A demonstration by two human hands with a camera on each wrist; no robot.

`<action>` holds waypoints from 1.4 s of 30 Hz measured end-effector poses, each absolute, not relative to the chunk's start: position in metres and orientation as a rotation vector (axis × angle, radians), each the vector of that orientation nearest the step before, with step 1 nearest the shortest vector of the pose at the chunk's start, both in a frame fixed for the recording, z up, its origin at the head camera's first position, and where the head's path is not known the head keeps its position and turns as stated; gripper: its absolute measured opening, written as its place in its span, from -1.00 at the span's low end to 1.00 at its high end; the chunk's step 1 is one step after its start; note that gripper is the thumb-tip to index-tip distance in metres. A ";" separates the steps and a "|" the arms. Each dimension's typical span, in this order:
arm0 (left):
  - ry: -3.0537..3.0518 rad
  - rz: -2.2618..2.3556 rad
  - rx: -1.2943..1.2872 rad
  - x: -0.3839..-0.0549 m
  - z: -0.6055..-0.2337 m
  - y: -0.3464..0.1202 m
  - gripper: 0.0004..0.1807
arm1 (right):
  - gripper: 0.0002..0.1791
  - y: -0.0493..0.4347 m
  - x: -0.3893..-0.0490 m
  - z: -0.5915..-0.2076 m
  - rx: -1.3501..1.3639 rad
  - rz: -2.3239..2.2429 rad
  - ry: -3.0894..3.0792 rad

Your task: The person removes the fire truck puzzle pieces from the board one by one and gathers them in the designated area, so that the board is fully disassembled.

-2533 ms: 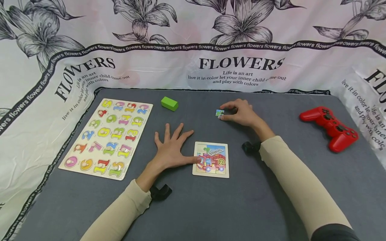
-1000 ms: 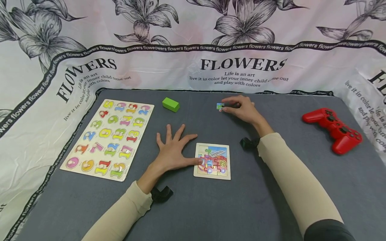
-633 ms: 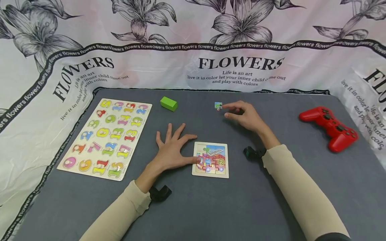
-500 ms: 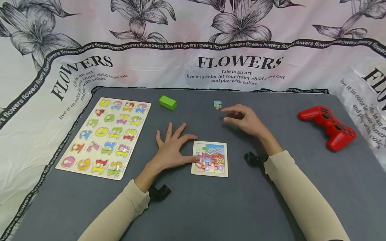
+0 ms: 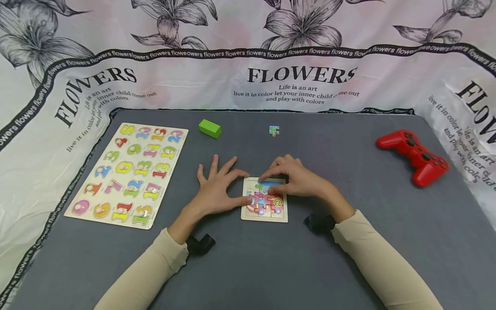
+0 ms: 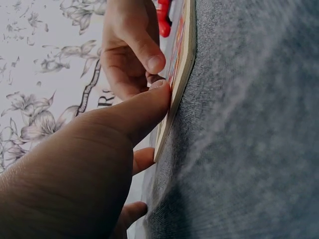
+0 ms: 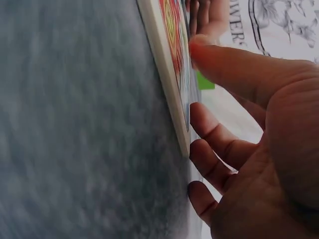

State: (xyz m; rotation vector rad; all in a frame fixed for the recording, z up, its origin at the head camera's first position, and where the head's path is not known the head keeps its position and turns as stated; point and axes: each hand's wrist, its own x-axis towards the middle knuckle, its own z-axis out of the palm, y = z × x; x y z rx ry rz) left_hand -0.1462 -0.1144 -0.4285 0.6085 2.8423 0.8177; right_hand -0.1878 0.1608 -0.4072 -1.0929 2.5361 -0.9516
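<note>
A small wooden jigsaw puzzle with a red fire engine picture lies flat on the grey table. My left hand is spread beside it, its thumb pressing on the left part of the picture. Over the upper right part reaches my right hand, thumb and index finger apart above the pieces; the thumb appears to touch the surface in the right wrist view. The hand covers part of the puzzle. Farther back, a loose jigsaw piece in green and blue lies alone on the table.
A cream number board with colourful numerals lies at the left. Behind my left hand sits a green block. At the right is a red game controller. A flower-printed sheet borders the table's back.
My right hand has let go of the loose jigsaw piece at the back and come nearer, over the fire engine puzzle. My left hand keeps its place at the puzzle's left side.
</note>
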 end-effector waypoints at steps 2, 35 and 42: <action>2.838 0.813 0.615 -0.146 -0.428 -0.115 -0.26 | -0.66 0.157 -0.184 -0.407 -1.103 -0.924 2.539; 2.829 0.803 0.591 -0.147 -0.428 -0.112 -0.24 | -0.56 0.151 -0.180 -0.411 -1.158 -0.853 2.527; 2.837 0.811 0.601 -0.146 -0.427 -0.112 -0.24 | -0.50 0.153 -0.180 -0.410 -1.146 -0.863 2.497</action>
